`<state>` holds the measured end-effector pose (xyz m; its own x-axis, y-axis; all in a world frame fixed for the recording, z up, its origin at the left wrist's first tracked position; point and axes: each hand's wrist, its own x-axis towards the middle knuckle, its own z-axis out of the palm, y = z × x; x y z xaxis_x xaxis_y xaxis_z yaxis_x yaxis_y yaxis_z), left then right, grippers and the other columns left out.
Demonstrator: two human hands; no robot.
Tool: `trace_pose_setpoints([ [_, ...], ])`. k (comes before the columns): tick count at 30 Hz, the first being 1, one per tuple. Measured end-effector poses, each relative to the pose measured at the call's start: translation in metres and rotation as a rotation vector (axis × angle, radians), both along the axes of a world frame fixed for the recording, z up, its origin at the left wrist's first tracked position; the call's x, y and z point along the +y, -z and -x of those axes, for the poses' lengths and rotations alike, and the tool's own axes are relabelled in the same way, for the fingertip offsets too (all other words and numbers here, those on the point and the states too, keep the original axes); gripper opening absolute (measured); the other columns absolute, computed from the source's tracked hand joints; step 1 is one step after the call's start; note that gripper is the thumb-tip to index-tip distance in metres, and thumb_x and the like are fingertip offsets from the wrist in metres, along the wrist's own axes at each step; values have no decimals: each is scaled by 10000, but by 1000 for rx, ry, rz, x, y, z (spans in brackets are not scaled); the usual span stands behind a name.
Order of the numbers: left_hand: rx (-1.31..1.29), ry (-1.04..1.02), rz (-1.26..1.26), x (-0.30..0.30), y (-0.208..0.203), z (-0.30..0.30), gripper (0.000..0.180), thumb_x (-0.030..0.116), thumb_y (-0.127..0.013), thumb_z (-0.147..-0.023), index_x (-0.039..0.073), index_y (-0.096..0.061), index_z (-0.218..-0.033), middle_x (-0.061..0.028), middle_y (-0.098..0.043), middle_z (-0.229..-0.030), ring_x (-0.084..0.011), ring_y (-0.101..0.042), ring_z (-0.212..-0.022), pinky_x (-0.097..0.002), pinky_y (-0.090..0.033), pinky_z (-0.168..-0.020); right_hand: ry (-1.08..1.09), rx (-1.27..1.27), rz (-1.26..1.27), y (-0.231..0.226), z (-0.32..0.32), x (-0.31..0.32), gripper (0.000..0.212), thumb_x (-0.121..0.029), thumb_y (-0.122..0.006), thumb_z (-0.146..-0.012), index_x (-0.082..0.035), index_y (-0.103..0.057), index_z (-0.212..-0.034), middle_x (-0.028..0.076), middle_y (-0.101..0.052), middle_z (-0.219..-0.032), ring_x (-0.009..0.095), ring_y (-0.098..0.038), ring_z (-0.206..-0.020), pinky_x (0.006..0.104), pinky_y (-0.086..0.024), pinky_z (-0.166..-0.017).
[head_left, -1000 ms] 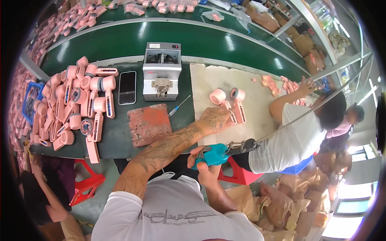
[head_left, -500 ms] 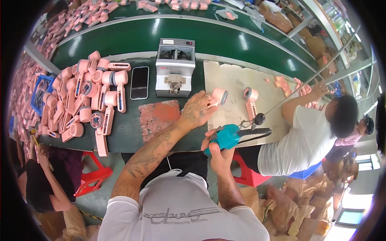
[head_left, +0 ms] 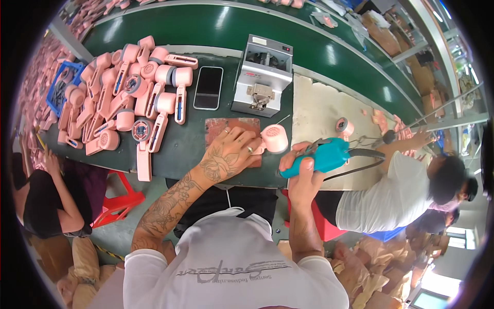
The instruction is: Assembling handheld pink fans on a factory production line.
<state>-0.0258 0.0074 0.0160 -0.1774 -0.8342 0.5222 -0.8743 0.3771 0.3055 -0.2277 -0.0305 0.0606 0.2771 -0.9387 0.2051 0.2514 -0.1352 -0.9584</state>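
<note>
A pink handheld fan (head_left: 274,138) lies partly over the reddish worn pad on the bench, its round grille head facing up and to the right. Round its handle my left hand (head_left: 229,154) is closed, fingers resting on the pad (head_left: 211,131). Just right of the fan's head, my right hand (head_left: 303,180) grips a teal electric screwdriver (head_left: 329,156) held nearly level. A black coiled cord and a hanging line run from the tool's right end. The screwdriver's bit is thin and points left, close to the fan head.
A grey screw-feeder machine (head_left: 262,77) stands behind the pad, with a phone (head_left: 208,88) to its left. Pink fans (head_left: 134,85) are heaped at left beside a blue basket (head_left: 62,90). Another fan (head_left: 343,126) lies on cardboard (head_left: 314,103). A co-worker (head_left: 381,190) sits at right.
My left hand has brought the fan from the cardboard leftward to the reddish pad. The screwdriver in my right hand has swung to a more level pose. The view has turned slightly left.
</note>
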Motion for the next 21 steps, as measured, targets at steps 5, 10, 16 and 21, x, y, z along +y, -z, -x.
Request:
trace_pose_setpoints([
  [5, 124, 72, -88, 7, 17, -5, 334, 321, -707, -929, 68, -704, -1146, -63, -634, -1195, -273, -586, -1103, -441, -476, -966, 22, -91, 174, -13, -35, -24, 680, -614, -625, -982, 31, -519, -1167, 86, -547, -752, 194, -549, -654, 349, -462, -618],
  [10, 124, -12, -95, 4, 4, -10, 354, 328, -711, -925, 56, -698, -1151, -98, -631, -1211, -307, -585, -1126, -465, -477, -982, 10, -94, 241, -21, -65, -53, 755, -693, -626, -936, 26, -511, -1134, 70, -528, -735, 183, -542, -644, 343, -469, -610],
  [16, 200, 30, -209, 17, 4, 2, 312, 311, -770, -876, 64, -701, -1054, -67, -637, -1075, -293, -609, -1008, -435, -510, -924, -36, -189, 250, -19, -71, -61, 694, -627, -675, -946, 28, -550, -1139, 60, -585, -751, 169, -576, -668, 314, -480, -616],
  [21, 333, 49, -141, 16, 8, 1, 237, 274, -794, -848, 111, -706, -997, -58, -604, -955, -277, -590, -889, -411, -524, -809, -14, -140, 237, -18, -72, -66, 698, -628, -677, -943, 29, -548, -1142, 57, -589, -751, 169, -581, -668, 310, -479, -613],
])
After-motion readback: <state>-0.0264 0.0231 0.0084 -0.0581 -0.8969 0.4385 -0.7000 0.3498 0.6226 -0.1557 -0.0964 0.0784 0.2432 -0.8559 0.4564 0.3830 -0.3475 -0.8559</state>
